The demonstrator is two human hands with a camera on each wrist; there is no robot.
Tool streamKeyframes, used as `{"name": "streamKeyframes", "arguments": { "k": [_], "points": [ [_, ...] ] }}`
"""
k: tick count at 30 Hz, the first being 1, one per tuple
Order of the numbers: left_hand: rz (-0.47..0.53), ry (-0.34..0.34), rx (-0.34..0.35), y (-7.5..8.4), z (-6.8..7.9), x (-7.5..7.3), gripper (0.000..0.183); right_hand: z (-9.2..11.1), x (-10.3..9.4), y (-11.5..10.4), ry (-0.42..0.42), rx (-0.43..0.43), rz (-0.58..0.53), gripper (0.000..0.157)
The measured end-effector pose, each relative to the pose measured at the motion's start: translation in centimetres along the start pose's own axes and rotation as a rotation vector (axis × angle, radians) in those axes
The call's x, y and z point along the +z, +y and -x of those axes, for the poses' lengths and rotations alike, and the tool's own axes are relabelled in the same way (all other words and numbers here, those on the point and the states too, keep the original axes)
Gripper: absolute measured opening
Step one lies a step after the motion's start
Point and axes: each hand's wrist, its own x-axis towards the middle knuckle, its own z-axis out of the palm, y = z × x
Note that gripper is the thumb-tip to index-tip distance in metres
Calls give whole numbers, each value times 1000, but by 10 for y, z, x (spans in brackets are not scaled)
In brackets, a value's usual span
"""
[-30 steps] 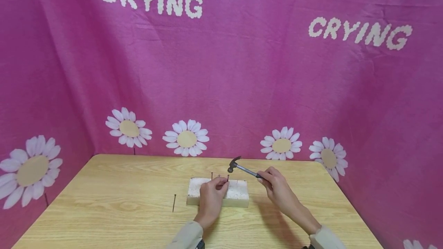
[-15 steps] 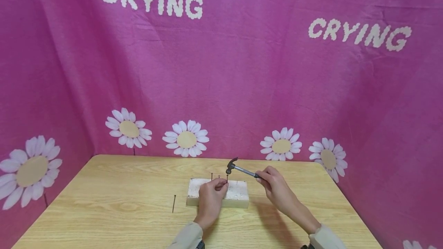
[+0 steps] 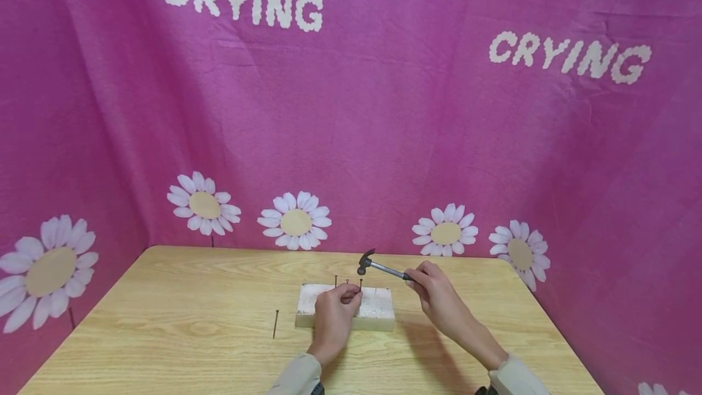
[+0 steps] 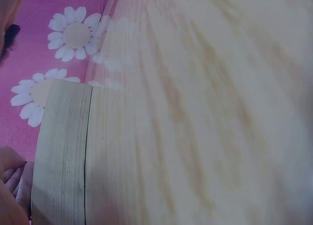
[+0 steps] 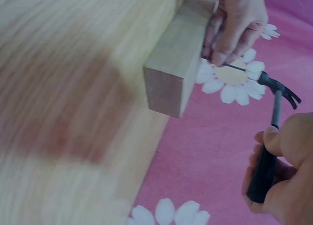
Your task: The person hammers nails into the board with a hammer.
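Note:
A pale wooden block (image 3: pixel 375 303) lies on the table, its top marked white. My left hand (image 3: pixel 336 316) rests over it and pinches an upright nail (image 3: pixel 361 284) between thumb and fingertips. The right wrist view shows this nail (image 5: pixel 234 67) standing out from the block's top face. In my right hand (image 3: pixel 439 297) is a claw hammer (image 3: pixel 386 269), gripped by its black handle (image 5: pixel 264 173). The hammer's head (image 3: pixel 364 263) hangs just above the nail's head. Another nail (image 3: pixel 336 280) stands in the block behind my left hand, with a shorter one (image 3: pixel 347 281) beside it.
A loose nail (image 3: pixel 276 324) lies on the wood-grain table (image 3: pixel 192 322) left of the block. Pink cloth (image 3: pixel 373 108) with daisies and white lettering hangs behind the table and along both sides.
The hammer's head has shifted slightly left, dipping to the nail's head half a second ago and now lifted a little above it. My left hand stays in place on the nail.

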Motion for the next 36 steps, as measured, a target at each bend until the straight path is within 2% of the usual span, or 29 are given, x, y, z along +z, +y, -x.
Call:
{"name": "streamKeyframes", "arguments": {
  "k": [3, 9, 15, 21, 27, 32, 34, 36],
  "points": [
    [-1, -8, -4, 0, 0, -1, 6, -2, -4, 1, 47, -38, -12, 22],
    [-2, -7, 0, 1, -1, -1, 7, -5, -8, 1, -41, -78, -3, 18],
    [24, 0, 25, 0, 0, -2, 7, -10, -10, 0, 81, -54, -63, 21],
    [26, -16, 1, 0, 1, -1, 8, -4, -7, 0, 6, -114, -27, 20],
    [15, -25, -17, 0, 0, -1, 7, -4, -8, 0, 119, -50, -74, 22],
    [-5, -12, 19, -2, -2, 0, 9, -3, -8, -1, 31, -121, 18, 22],
    [-11, -7, 28, -2, -1, 0, 8, -5, -9, -3, 55, -131, 24, 24],
    [-6, -7, 42, -3, -1, -1, 8, -6, -12, -6, 122, -109, -1, 27]
  ]
}}
